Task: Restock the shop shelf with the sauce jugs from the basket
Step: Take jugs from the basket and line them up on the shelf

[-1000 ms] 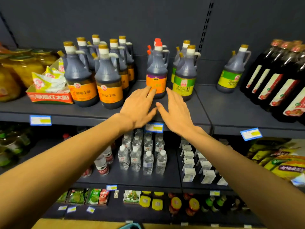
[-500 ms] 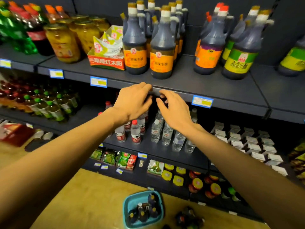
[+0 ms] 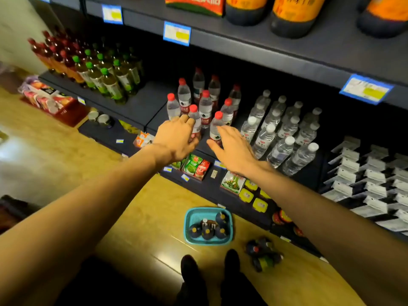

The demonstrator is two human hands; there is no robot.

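**With both hands empty, the jugs wait in the basket on the floor**

While the head camera tips down toward the floor, both arms stretch out in front of the middle shelf; the left hand [image 3: 176,138] hangs with its fingers loosely curled and grasping nothing, and the right hand [image 3: 234,149] is spread flat, fingers released, equally empty; both seem to float in front of the small red-capped water bottles [image 3: 205,107] rather than touch them, though the overlap makes that hard to settle. The sauce jugs [image 3: 207,228] stand upright, caps up, packed close together in the turquoise basket [image 3: 187,219], which sits on the wooden floor [image 3: 136,217] just ahead of the person's shoes [image 3: 209,268]; that spot keeps the stock within a bend's reach of the shelf. A few more dark bottles [image 3: 262,255] lie on the floor beside the basket, to its right. The top shelf [image 3: 276,47] already carries orange-labelled jugs [image 3: 293,14] along its edge, so that is probably the destination. Empty, lowered hands suggest the step in hand is a reach down for the next jug; since several remain in the basket, the restocking is only partly done; the handles, hidden from this angle, would give the surest hold.
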